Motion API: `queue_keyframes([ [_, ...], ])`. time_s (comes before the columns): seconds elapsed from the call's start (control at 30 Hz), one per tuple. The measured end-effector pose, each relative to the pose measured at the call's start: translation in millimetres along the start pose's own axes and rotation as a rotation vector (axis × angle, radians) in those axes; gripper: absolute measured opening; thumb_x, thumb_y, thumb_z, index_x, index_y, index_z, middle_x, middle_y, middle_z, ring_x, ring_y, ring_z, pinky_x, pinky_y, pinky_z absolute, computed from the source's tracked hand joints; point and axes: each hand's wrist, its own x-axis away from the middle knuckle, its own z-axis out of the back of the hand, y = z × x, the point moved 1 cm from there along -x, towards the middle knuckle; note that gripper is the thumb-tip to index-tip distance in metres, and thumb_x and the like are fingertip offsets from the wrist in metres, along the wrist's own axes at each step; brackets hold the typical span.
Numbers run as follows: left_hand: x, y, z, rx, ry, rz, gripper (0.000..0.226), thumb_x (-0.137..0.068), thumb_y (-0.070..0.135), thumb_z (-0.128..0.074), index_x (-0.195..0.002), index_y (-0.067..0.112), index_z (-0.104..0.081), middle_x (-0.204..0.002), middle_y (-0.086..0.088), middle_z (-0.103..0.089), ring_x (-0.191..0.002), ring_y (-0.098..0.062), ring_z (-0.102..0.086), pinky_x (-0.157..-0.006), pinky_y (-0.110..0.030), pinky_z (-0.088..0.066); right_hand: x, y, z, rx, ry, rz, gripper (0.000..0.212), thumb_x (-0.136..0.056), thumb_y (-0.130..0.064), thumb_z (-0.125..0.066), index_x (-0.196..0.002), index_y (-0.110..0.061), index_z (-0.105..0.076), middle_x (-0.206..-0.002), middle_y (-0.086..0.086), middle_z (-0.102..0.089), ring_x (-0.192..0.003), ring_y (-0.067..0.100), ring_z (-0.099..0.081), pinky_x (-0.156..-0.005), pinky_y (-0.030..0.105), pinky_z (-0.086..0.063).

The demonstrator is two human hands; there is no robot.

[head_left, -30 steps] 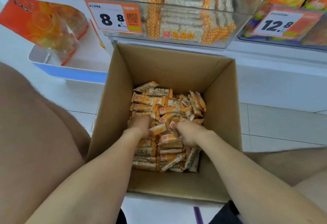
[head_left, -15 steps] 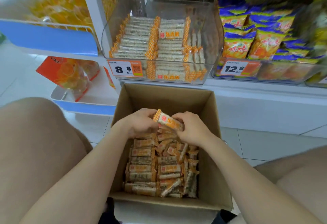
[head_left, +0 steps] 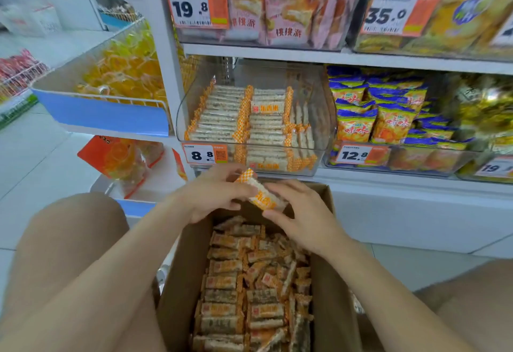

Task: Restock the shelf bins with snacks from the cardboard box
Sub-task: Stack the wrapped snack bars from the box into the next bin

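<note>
Above the far end of the open brown cardboard box (head_left: 177, 282), a small bunch of orange-and-white wrapped snack bars (head_left: 259, 194) sits pinched between both hands: left hand (head_left: 213, 194) closed on its left end, right hand (head_left: 301, 214) clamped on its right end from the side. Directly below the hands the box is filled with loose bars of the same kind (head_left: 249, 296). Just beyond the fingertips is the clear plastic shelf bin (head_left: 319, 118), part-filled with stacked rows of identical bars, orange 8.8 price tag (head_left: 205, 154) on its front-left.

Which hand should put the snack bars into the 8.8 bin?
Probably left. The left hand sits directly below the bin opening; the right hand is lower, holding the bars' near end.
</note>
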Motion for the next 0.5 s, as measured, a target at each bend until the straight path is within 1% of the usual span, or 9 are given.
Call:
queue_keyframes([
  [0.07,4.7,22.7,11.0,-0.035,0.001,-0.113,0.053,-0.086,0.030,-0.086,-0.133,0.029,-0.062,-0.132,0.006,-0.064,-0.119,-0.011,-0.067,-0.090,-0.030,-0.061,-6.5,-7.6,17.0,-0.088,0.053,-0.027,0.058,-0.103,-0.049,-0.060,-0.156,-0.031,-0.046,-0.149,-0.014,-0.051,-0.135,0.004,-0.046,-0.112,0.026,-0.039],
  [0.1,7.6,33.3,15.5,-0.059,-0.012,-0.159,0.051,-0.087,0.027,-0.086,-0.132,0.029,-0.063,-0.131,0.008,-0.066,-0.120,-0.004,-0.064,-0.087,-0.025,-0.060,-10.1,-11.7,25.0,-0.121,0.053,-0.038,0.058,-0.104,-0.048,-0.058,-0.157,-0.031,-0.044,-0.150,-0.015,-0.052,-0.136,0.002,-0.046,-0.110,0.023,-0.038],
  [0.17,10.9,49.8,23.0,-0.076,-0.028,-0.225,0.049,-0.089,0.018,-0.083,-0.131,0.031,-0.061,-0.118,0.019,-0.069,-0.106,0.015,-0.063,-0.079,-0.010,-0.054,-16.8,-21.3,38.4,-0.185,0.000,-0.020,0.048,-0.107,-0.041,-0.055,-0.154,-0.032,-0.047,-0.138,-0.017,-0.062,-0.125,0.003,-0.057,-0.098,0.019,-0.043],
  [0.23,8.0,59.5,29.8,-0.085,-0.021,-0.286,0.052,-0.090,0.016,-0.081,-0.133,0.031,-0.057,-0.106,0.025,-0.072,-0.099,0.019,-0.063,-0.077,-0.004,-0.049,-24.3,-30.0,49.4,-0.195,-0.025,0.036,0.036,-0.111,-0.036,-0.047,-0.146,-0.031,-0.052,-0.117,-0.013,-0.068,-0.104,0.005,-0.062,-0.087,0.026,-0.049],
  [0.27,3.6,62.2,32.7,-0.087,-0.005,-0.308,0.053,-0.089,0.017,-0.082,-0.135,0.029,-0.057,-0.108,0.021,-0.074,-0.105,0.014,-0.065,-0.081,-0.007,-0.051,-29.4,-32.5,54.2,-0.185,-0.022,0.062,0.033,-0.113,-0.036,-0.041,-0.144,-0.029,-0.053,-0.109,-0.011,-0.066,-0.098,0.007,-0.061,-0.082,0.029,-0.048],
  [0.33,-3.5,65.9,37.0,-0.082,0.014,-0.350,0.051,-0.090,0.019,-0.081,-0.137,0.021,-0.060,-0.121,0.009,-0.075,-0.116,-0.006,-0.068,-0.094,-0.023,-0.056,-42.9,-31.4,61.5,-0.122,-0.013,0.098,0.033,-0.115,-0.038,-0.034,-0.139,-0.026,-0.053,-0.102,-0.011,-0.061,-0.092,0.007,-0.057,-0.075,0.025,-0.040],
  [0.37,-8.8,65.5,38.7,-0.092,0.040,-0.377,0.051,-0.092,0.022,-0.080,-0.139,0.021,-0.060,-0.126,0.006,-0.074,-0.119,-0.010,-0.068,-0.100,-0.031,-0.056,-50.6,-28.9,65.1,-0.074,-0.006,0.101,0.033,-0.115,-0.038,-0.034,-0.138,-0.025,-0.054,-0.103,-0.010,-0.059,-0.092,0.007,-0.054,-0.075,0.024,-0.037],
  [0.43,-24.6,62.1,42.8,-0.225,0.172,-0.412,0.058,-0.094,0.039,-0.077,-0.146,0.025,-0.053,-0.135,0.010,-0.067,-0.123,-0.008,-0.064,-0.106,-0.040,-0.054,-68.3,-21.3,73.6,0.069,0.047,0.075,0.037,-0.114,-0.038,-0.035,-0.143,-0.021,-0.051,-0.116,-0.004,-0.061,-0.102,0.012,-0.054,-0.083,0.031,-0.041],
  [0.5,-38.0,59.5,44.5,-0.451,0.337,-0.389,0.063,-0.099,0.049,-0.066,-0.153,0.025,-0.044,-0.144,0.009,-0.059,-0.130,-0.010,-0.057,-0.111,-0.041,-0.049,-88.2,-13.0,83.4,0.232,0.146,0.023,0.044,-0.113,-0.037,-0.035,-0.150,-0.016,-0.046,-0.129,0.006,-0.059,-0.114,0.022,-0.056,-0.093,0.042,-0.048],
])
